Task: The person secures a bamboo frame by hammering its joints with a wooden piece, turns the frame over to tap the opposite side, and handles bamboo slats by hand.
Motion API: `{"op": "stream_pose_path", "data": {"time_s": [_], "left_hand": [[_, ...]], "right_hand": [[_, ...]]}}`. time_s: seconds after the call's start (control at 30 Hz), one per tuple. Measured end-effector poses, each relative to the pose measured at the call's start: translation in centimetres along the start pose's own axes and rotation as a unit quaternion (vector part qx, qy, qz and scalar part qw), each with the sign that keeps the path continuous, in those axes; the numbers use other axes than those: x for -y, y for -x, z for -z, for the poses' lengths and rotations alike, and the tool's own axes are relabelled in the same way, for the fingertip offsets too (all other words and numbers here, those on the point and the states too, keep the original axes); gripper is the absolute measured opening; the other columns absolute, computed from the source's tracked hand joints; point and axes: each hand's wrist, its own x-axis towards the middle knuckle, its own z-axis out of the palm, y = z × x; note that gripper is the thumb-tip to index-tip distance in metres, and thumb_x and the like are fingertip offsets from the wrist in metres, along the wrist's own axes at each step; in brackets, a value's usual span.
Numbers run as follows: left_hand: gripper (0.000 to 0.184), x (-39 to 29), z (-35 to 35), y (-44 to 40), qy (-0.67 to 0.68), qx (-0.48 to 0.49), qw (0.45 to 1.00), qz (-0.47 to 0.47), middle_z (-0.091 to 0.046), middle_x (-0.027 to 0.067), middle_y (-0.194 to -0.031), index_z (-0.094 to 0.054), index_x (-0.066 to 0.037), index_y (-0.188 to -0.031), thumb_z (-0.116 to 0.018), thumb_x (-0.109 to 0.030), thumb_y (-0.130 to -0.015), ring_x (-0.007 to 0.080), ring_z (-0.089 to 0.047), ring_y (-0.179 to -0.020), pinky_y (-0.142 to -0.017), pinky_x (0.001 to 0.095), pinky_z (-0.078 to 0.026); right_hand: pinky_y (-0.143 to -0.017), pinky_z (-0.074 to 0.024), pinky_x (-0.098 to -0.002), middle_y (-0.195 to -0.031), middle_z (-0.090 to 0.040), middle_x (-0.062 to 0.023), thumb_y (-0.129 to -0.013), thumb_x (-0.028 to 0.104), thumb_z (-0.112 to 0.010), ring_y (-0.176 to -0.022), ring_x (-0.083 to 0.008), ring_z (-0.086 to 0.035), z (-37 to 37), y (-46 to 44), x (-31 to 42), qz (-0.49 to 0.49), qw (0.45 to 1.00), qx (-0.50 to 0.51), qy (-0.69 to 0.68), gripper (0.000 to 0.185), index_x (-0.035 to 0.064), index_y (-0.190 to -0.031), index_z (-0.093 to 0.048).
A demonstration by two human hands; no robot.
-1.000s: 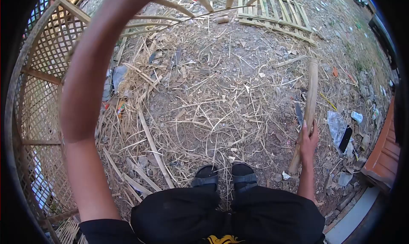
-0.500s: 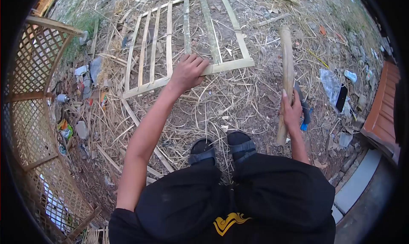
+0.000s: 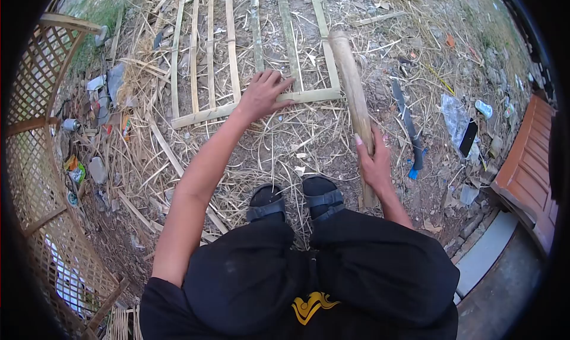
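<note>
frame: on ground, before sandals | pole: right of frame | long tool: right of pole | lattice: far left

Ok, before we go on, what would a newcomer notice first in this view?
Probably the pale slatted frame lying on the littered ground ahead, with the left hand on its near rail. Next, the thick wooden stick in the right hand, with a dark blade-like tool lying to its right. The lattice panel along the left edge also stands out.

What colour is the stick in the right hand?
The stick is dull light brown, best seen in the head view.
</note>
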Motion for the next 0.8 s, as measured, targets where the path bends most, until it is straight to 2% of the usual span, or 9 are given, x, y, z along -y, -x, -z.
{"op": "stream_pose_path", "data": {"time_s": [0.03, 0.07, 0.17, 0.23, 0.37, 0.47, 0.57, 0.67, 0.8], "left_hand": [[0.07, 0.0, 0.1, 0.0, -0.003, -0.047, 0.999, -0.01, -0.054, 0.0126, -0.132, -0.053, -0.023, -0.147, -0.064, -0.062, -0.09, 0.0278, -0.049, -0.123, -0.105, 0.0462, -0.04], [0.074, -0.3, 0.3, -0.1, 0.019, 0.016, 0.999, 0.024, -0.041, 0.0101, -0.153, -0.046, -0.027, -0.153, -0.057, -0.067, -0.091, 0.0278, -0.035, -0.145, -0.118, 0.0501, -0.03], [0.078, 0.1, 0.0, -0.7, -0.007, 0.054, 0.998, -0.031, -0.031, 0.0033, -0.165, -0.039, -0.029, -0.157, -0.051, -0.071, -0.092, 0.0264, -0.025, -0.153, -0.125, 0.0484, -0.018], [0.08, 0.3, -0.4, -1.0, 0.011, 0.097, 0.995, -0.02, -0.029, 0.0008, -0.167, -0.036, -0.029, -0.159, -0.047, -0.073, -0.093, 0.0248, -0.02, -0.155, -0.126, 0.0496, -0.013], [0.08, 0.2, -0.7, -0.8, 0.008, 0.145, 0.989, -0.002, -0.034, 0.0005, -0.165, -0.033, -0.025, -0.16, -0.038, -0.073, -0.097, 0.0219, -0.022, -0.155, -0.126, 0.0545, -0.009], [0.085, 0.6, -0.8, -0.7, 0.035, 0.147, 0.988, 0.001, -0.034, 0.0001, -0.165, -0.032, -0.024, -0.16, -0.04, -0.076, -0.093, 0.0215, -0.02, -0.156, -0.125, 0.0593, -0.006], [0.091, 1.6, -0.1, -1.2, 0.041, 0.16, 0.986, -0.023, -0.033, -0.0022, -0.165, -0.031, -0.025, -0.16, -0.043, -0.08, -0.089, 0.0223, -0.017, -0.157, -0.124, 0.0614, -0.002], [0.095, 2.8, 0.3, -2.1, 0.033, 0.177, 0.981, -0.065, -0.031, -0.005, -0.166, -0.029, -0.027, -0.161, -0.043, -0.083, -0.085, 0.0227, -0.016, -0.157, -0.124, 0.0626, 0.002], [0.102, 3.9, 1.5, -3.7, 0.036, 0.234, 0.966, -0.107, -0.032, -0.0064, -0.165, -0.028, -0.028, -0.161, -0.05, -0.086, -0.08, 0.022, -0.016, -0.157, -0.124, 0.064, -0.001]], "right_hand": [[-0.081, -0.0537, -0.0439, -0.105, -0.071, -0.0274, -0.099, 0.035, -0.063, -0.089, -0.0341, -0.072, 0.0, 0.1, 0.3, -0.001, 1.0, 0.003, 0.002, 0.062, -0.001, -0.147, -0.046], [-0.082, -0.0543, -0.0436, -0.104, -0.071, -0.0269, -0.099, 0.034, -0.063, -0.088, -0.0343, -0.073, 0.3, 0.2, 0.8, -0.044, 0.997, 0.055, -0.019, 0.063, -0.0008, -0.148, -0.045], [-0.082, -0.0554, -0.0429, -0.102, -0.072, -0.0266, -0.099, 0.033, -0.064, -0.088, -0.0354, -0.074, 0.4, 0.4, 2.2, -0.112, 0.985, 0.127, -0.032, 0.064, 0.0026, -0.151, -0.042], [-0.083, -0.0553, -0.0428, -0.105, -0.072, -0.0275, -0.099, 0.033, -0.065, -0.091, -0.0366, -0.074, -0.2, 0.9, 1.1, 0.026, 0.995, 0.094, 0.002, 0.064, 0.0071, -0.152, -0.043], [-0.085, -0.0553, -0.0427, -0.108, -0.072, -0.0279, -0.098, 0.034, -0.066, -0.094, -0.0378, -0.074, 0.4, 0.7, 1.7, -0.008, 0.989, 0.146, -0.006, 0.064, 0.0116, -0.154, -0.043], [-0.087, -0.0552, -0.0432, -0.108, -0.073, -0.0264, -0.097, 0.035, -0.067, -0.097, -0.0385, -0.074, 1.5, -0.4, 1.4, -0.023, 0.983, 0.185, 0.002, 0.066, 0.0135, -0.154, -0.043], [-0.079, -0.056, -0.0402, -0.101, -0.074, -0.0228, -0.096, 0.035, -0.07, -0.084, -0.0313, -0.075, 3.0, -1.8, 0.8, 0.042, 0.986, 0.158, 0.039, 0.067, 0.0151, -0.155, -0.043], [-0.059, -0.0516, -0.0325, -0.084, -0.072, -0.014, -0.095, 0.03, -0.072, -0.058, -0.0128, -0.062, 4.5, -3.3, 1.2, 0.003, 0.981, 0.192, -0.02, 0.07, 0.016, -0.156, -0.042], [-0.058, -0.0512, -0.0328, -0.075, -0.069, -0.0106, -0.096, 0.028, -0.07, -0.057, -0.0133, -0.062, 6.1, -4.5, 2.3, -0.021, 0.974, 0.225, 0.016, 0.068, 0.0163, -0.156, -0.041]]}}
